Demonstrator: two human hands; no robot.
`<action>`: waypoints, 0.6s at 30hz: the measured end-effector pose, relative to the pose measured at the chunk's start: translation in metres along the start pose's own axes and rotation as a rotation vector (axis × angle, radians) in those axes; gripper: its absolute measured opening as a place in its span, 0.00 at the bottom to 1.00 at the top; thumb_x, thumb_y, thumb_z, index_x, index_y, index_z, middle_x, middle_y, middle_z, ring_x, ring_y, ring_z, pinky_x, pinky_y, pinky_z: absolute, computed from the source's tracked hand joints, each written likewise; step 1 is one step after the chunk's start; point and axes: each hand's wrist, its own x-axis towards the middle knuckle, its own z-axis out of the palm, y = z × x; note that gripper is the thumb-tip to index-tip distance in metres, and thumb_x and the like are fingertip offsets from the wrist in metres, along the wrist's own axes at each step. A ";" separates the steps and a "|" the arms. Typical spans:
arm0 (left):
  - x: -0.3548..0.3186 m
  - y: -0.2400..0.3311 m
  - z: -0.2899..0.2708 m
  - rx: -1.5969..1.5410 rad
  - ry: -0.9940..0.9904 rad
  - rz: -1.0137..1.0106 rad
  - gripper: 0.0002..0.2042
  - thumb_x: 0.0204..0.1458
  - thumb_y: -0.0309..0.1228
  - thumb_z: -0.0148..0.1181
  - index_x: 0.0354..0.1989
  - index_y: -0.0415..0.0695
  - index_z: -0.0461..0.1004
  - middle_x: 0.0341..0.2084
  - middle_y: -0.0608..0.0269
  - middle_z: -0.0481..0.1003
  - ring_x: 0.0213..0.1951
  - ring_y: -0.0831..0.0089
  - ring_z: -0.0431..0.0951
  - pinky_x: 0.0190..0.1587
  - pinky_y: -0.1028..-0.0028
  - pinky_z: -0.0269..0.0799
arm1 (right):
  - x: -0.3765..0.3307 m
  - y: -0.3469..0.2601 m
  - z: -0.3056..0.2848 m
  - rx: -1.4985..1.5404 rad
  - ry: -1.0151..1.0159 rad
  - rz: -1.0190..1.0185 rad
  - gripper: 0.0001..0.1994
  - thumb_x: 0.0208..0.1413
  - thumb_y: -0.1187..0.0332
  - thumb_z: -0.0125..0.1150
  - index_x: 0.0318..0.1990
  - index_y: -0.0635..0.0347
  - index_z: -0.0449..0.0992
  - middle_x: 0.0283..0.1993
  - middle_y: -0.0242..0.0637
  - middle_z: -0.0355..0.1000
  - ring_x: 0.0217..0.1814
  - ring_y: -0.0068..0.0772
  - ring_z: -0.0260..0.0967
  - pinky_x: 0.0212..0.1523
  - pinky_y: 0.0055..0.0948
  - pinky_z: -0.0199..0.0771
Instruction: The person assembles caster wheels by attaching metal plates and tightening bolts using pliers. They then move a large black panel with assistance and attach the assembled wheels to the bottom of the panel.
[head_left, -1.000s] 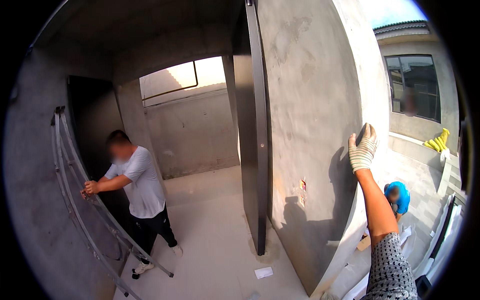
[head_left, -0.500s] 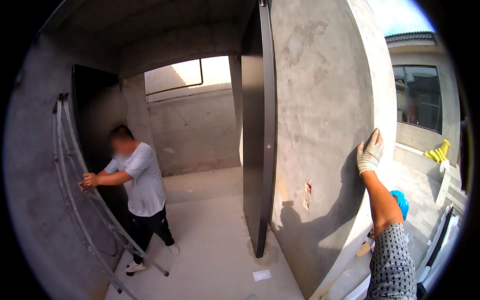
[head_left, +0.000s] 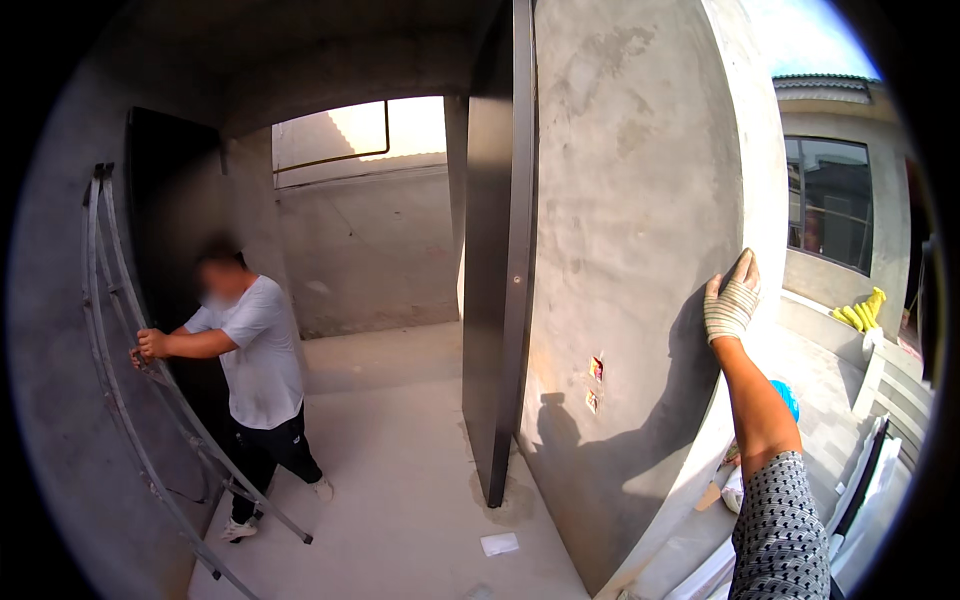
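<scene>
My right hand point(head_left: 733, 302), in a whitish striped work glove, lies with fingers stretched against the outer corner of a grey plastered wall point(head_left: 640, 240). A patterned sleeve point(head_left: 782, 520) covers my upper right arm, and the forearm below the glove is bare. To the left of that wall stands a dark door panel point(head_left: 492, 280) on its edge, well apart from my hand. Two small openings point(head_left: 595, 368) with reddish insides are cut low in the wall, beside the shadow cast on it. My left hand is out of sight.
At the left another person point(head_left: 262, 340) in a grey T-shirt grips a metal stepladder point(head_left: 165, 400). A white sheet point(head_left: 500, 544) lies on the pale floor. Outside are yellow bundled things point(head_left: 860, 312), a blue round thing point(head_left: 785, 400) behind my arm, and long strips point(head_left: 868, 490).
The view has shifted slightly, so the wall, door and person sit further left. My right hand stays against the wall corner. The other person still holds the ladder, head bent lower.
</scene>
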 end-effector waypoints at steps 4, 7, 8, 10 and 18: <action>-0.007 -0.014 0.000 0.003 0.019 -0.021 0.23 0.64 0.50 0.47 0.26 0.45 0.74 0.21 0.58 0.78 0.29 0.59 0.78 0.34 0.55 0.72 | -0.004 -0.006 0.003 -0.012 -0.001 0.005 0.39 0.50 0.73 0.62 0.72 0.67 0.54 0.69 0.61 0.58 0.70 0.61 0.57 0.69 0.50 0.60; -0.016 -0.031 -0.001 0.004 0.028 -0.042 0.24 0.64 0.51 0.46 0.26 0.44 0.74 0.22 0.57 0.78 0.29 0.59 0.78 0.35 0.55 0.73 | -0.002 0.000 0.006 -0.027 0.012 -0.012 0.39 0.50 0.73 0.62 0.71 0.67 0.54 0.68 0.62 0.58 0.69 0.62 0.58 0.69 0.50 0.60; -0.021 -0.039 -0.002 0.004 0.037 -0.050 0.24 0.64 0.51 0.46 0.25 0.44 0.74 0.22 0.57 0.78 0.29 0.59 0.78 0.35 0.55 0.73 | -0.001 0.003 0.008 -0.019 0.036 -0.035 0.39 0.51 0.73 0.62 0.71 0.67 0.54 0.68 0.62 0.59 0.69 0.62 0.58 0.69 0.50 0.61; -0.033 -0.057 -0.003 0.006 0.045 -0.066 0.24 0.64 0.51 0.46 0.25 0.44 0.74 0.22 0.57 0.78 0.30 0.59 0.78 0.36 0.54 0.73 | 0.001 0.006 0.005 -0.026 0.040 -0.053 0.38 0.51 0.73 0.62 0.71 0.68 0.54 0.68 0.62 0.60 0.68 0.62 0.59 0.68 0.49 0.62; -0.039 -0.113 0.002 -0.182 0.097 -0.279 0.22 0.65 0.47 0.44 0.21 0.49 0.70 0.16 0.62 0.73 0.16 0.69 0.70 0.19 0.66 0.65 | 0.001 0.006 0.006 -0.099 0.029 -0.095 0.37 0.52 0.68 0.62 0.69 0.68 0.56 0.67 0.62 0.62 0.66 0.62 0.63 0.66 0.50 0.65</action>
